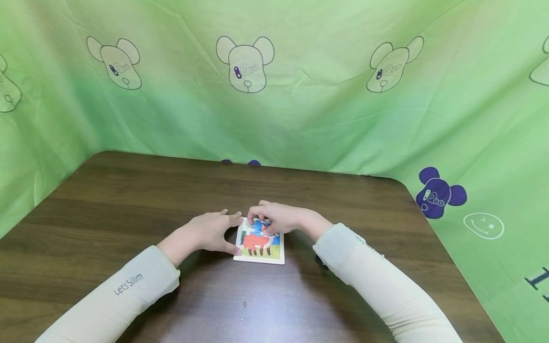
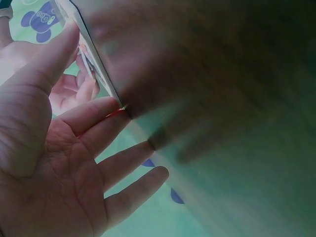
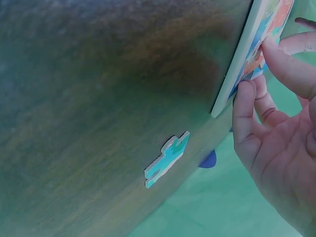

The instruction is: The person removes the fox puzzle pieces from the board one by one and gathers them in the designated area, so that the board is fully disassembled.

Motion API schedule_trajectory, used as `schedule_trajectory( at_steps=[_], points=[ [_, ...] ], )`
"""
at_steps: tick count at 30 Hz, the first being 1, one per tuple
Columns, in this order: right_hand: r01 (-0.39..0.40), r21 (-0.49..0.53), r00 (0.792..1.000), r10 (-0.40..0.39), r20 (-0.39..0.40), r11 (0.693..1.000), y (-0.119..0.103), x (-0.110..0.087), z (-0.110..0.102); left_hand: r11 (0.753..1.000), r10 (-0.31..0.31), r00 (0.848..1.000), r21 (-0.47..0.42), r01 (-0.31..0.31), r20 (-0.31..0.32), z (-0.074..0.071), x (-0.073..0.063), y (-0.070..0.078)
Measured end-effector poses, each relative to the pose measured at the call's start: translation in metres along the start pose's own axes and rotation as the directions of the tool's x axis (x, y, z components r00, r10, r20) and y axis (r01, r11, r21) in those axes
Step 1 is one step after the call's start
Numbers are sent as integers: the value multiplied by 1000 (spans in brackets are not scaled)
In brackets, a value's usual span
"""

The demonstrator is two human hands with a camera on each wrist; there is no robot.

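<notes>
A jigsaw puzzle [image 1: 256, 242] with an orange fox lies in a white-rimmed tray [image 1: 259, 260] on the table. My left hand [image 1: 210, 232] touches the tray's left side, thumb near the lower corner and index finger near the upper one, fingers spread and fairly straight. Over the puzzle's upper part is my right hand [image 1: 278, 217]. Between its thumb and fingers it pinches an orange and blue puzzle piece [image 3: 256, 66], partly covered by the fingertips. A loose blue-green puzzle piece [image 3: 168, 159] lies on the table in the right wrist view; the head view does not show it.
The brown wooden table [image 1: 141, 190] has rounded far corners. A green curtain [image 1: 300, 119] printed with bear heads hangs along its back and sides. Under the right sleeve a small black object [image 1: 320, 262] shows at the wrist.
</notes>
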State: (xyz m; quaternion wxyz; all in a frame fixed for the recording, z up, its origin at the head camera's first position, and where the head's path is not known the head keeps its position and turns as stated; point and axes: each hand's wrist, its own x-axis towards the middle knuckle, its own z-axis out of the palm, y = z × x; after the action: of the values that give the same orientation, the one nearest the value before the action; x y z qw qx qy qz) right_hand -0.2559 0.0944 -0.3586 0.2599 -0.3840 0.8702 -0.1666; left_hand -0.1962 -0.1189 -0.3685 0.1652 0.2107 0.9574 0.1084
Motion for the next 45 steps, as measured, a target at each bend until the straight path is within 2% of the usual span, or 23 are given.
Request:
schedule_trajectory(
  at_steps=[15,25,32,37,45],
  points=[
    [101,-20,994,-102,-44,995,-1,0,3,1000,3,1000,-1,-3,-2,0,0,-1],
    [76,89,995,-70,-69,993,5,-2,3,1000,9,1000,-1,-9,-6,1,0,-3],
    [128,202,990,-115,-75,971,12,-5,1,1000,4,1000,2,-4,-4,0,0,-2],
    [147,226,987,-129,-92,963,16,-10,-2,1000,16,1000,1,-16,-18,0,-1,-1],
    [122,200,987,-98,-126,972,24,-19,-4,1000,14,1000,2,-14,-15,1,1,-2]
  ],
)
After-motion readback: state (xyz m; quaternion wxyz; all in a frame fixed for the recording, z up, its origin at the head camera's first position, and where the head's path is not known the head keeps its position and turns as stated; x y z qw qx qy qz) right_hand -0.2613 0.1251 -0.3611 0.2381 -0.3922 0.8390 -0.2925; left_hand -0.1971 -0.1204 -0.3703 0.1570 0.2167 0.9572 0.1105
